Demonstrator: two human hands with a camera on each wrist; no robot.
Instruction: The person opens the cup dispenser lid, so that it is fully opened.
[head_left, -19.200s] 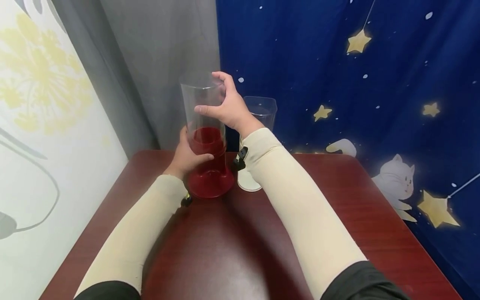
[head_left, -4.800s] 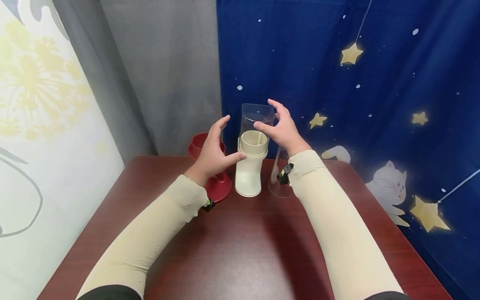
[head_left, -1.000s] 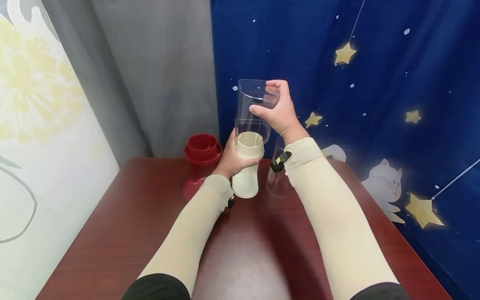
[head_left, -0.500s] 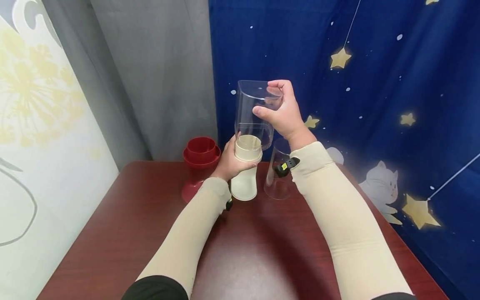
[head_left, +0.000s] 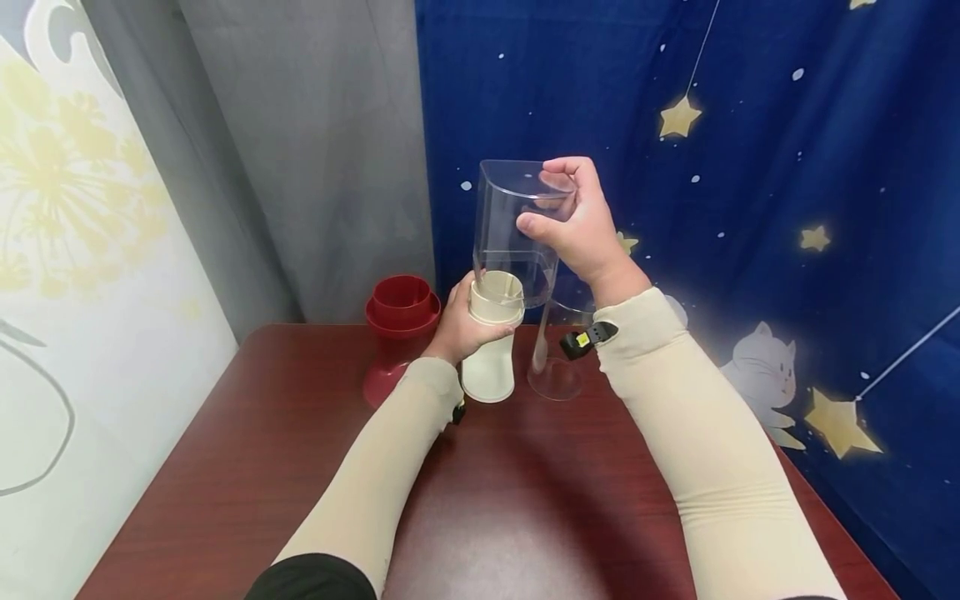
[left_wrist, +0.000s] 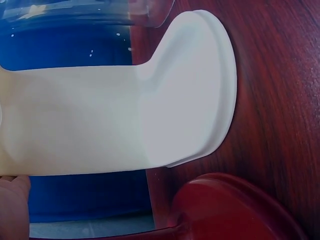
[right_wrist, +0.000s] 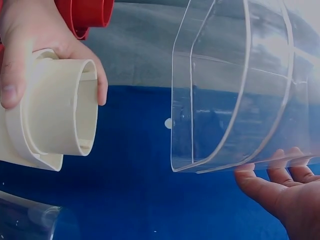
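Observation:
My left hand (head_left: 459, 325) grips the neck of a cream plastic base (head_left: 489, 367) standing upright on the table. A round open collar (right_wrist: 62, 107) tops this base. Up and to the right, my right hand (head_left: 581, 225) holds a clear plastic container (head_left: 510, 225) near its upper rim, thumb in front and fingers behind. In the right wrist view, a gap separates the container's lower end (right_wrist: 210, 115) from the collar. The left wrist view shows the base's flared foot (left_wrist: 195, 85) on the wood, with only a bit of my left hand (left_wrist: 14, 207) at the edge.
Left of the cream base stands a similar red plastic base (head_left: 402, 312). A second clear container (head_left: 555, 379) stands on the table to the right, partly behind my right wrist. Grey and blue curtains hang behind the reddish-brown table (head_left: 315, 433).
The red base has lost its clear container, which now stands on the right. Over the last second, my right hand has shifted the other container rightward off the cream base; my left hand stays.

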